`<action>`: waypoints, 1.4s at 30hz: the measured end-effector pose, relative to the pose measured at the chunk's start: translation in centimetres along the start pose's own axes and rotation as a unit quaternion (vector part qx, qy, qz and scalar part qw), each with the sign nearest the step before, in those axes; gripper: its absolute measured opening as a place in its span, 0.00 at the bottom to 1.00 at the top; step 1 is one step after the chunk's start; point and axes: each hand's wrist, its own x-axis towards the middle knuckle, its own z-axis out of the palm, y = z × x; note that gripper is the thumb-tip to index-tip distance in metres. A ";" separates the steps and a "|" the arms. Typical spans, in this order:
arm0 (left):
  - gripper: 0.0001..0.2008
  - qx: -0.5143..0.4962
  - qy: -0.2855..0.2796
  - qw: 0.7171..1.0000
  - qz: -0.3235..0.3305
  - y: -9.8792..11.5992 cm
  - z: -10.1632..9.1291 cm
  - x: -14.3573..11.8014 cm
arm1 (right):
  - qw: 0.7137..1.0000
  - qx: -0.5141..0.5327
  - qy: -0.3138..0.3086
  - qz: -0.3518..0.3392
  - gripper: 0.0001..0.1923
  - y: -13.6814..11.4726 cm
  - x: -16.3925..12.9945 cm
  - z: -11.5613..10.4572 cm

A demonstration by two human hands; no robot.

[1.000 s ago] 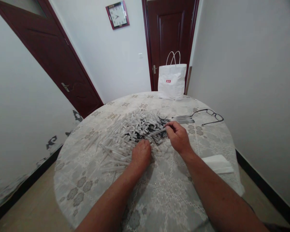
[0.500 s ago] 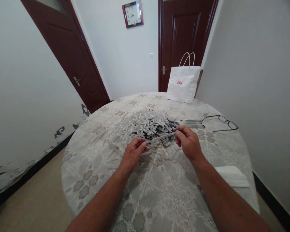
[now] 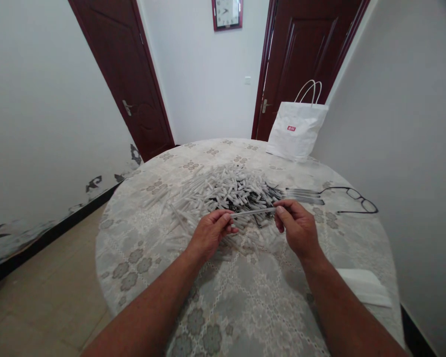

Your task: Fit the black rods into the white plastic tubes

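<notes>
A slim, pale grey pen (image 3: 253,212) stretches almost level between my two hands. My left hand (image 3: 212,230) pinches its left end between thumb and fingers. At the opposite end, my right hand (image 3: 297,224) has thumb and forefinger closed on it. Just behind and below the pen lies a wide heap of pen parts (image 3: 230,186): short whitish pieces, long clear tubes and thin black pieces. Beyond my right hand, several finished-looking pens (image 3: 304,195) lie side by side in a row.
A lace-patterned cloth covers the round table (image 3: 141,292). Black-framed glasses (image 3: 353,193) lie at the right, near the row of pens. A white paper bag (image 3: 297,131) stands at the back right. Folded white paper or cloth (image 3: 364,286) lies by my right forearm.
The view has tilted and shifted, so the bag, clock and glasses appear farther right. The pen now lies straighter between my hands, both still gripping its ends.
</notes>
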 end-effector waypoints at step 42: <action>0.15 0.086 0.058 0.993 0.062 0.4 0.3 0.1 | 0.981 0.019 -0.124 0.145 0.20 1.1 0.2 0.1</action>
